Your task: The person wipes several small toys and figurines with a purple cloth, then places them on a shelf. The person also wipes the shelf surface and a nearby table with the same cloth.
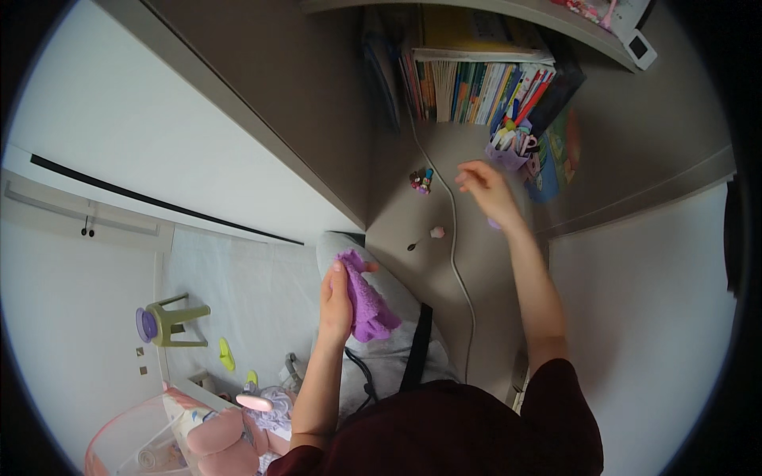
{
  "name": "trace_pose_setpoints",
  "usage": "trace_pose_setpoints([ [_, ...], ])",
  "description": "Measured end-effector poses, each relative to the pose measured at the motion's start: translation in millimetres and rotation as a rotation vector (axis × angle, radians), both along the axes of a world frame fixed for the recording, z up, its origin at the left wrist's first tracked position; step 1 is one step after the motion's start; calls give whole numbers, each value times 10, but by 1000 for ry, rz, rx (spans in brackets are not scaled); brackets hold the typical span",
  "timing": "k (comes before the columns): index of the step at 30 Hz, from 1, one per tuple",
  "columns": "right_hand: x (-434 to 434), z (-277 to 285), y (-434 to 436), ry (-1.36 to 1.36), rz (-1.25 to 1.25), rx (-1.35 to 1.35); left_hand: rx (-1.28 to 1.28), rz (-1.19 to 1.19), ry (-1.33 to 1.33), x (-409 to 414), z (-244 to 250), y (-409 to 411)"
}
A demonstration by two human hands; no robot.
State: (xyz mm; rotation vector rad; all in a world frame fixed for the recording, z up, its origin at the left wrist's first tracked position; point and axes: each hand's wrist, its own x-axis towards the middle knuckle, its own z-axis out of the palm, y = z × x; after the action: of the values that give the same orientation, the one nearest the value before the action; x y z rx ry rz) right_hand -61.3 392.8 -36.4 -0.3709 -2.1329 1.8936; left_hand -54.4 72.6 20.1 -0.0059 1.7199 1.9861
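My left hand [337, 300] holds a crumpled purple cloth [372, 306] above my lap, over grey trousers [405, 288]. My right hand [488, 187] hovers above the grey-brown surface [405, 208], fingers loosely curled and apart, with nothing visible in them. Just past it stands a lilac pen holder [507, 157] packed with pens and other stationery. Small colourful toy figures [422, 181] lie to the left of this hand. Nearer me are a small pale pink object [437, 232] and a tiny dark item [411, 247]. A purple thing [493, 223] is mostly hidden under my right wrist.
A pale cord [453, 238] runs along the surface. Behind it stands a row of books [476, 92] under a curved shelf [500, 7]. A white panel [196, 137] borders the left. Beyond are a green stool [172, 321], a slipper [226, 354] and pink cushions [223, 440].
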Motion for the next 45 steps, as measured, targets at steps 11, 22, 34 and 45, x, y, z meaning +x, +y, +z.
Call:
trace_pose_setpoints([
  [11, -1069, -1498, -250, -67, 125, 972, -31, 38, -128, 30, -95, 134],
  [22, -120, 205, -1070, 114, 157, 419, -95, 113, 303, 6, -34, 184],
  [34, 689, 787, -1683, 399, 255, 366, 198, 38, 349, 285, 378, 246],
  [45, 701, 1076, -1789, 465, 61, 376, 228, -102, 111, 523, 325, 36],
])
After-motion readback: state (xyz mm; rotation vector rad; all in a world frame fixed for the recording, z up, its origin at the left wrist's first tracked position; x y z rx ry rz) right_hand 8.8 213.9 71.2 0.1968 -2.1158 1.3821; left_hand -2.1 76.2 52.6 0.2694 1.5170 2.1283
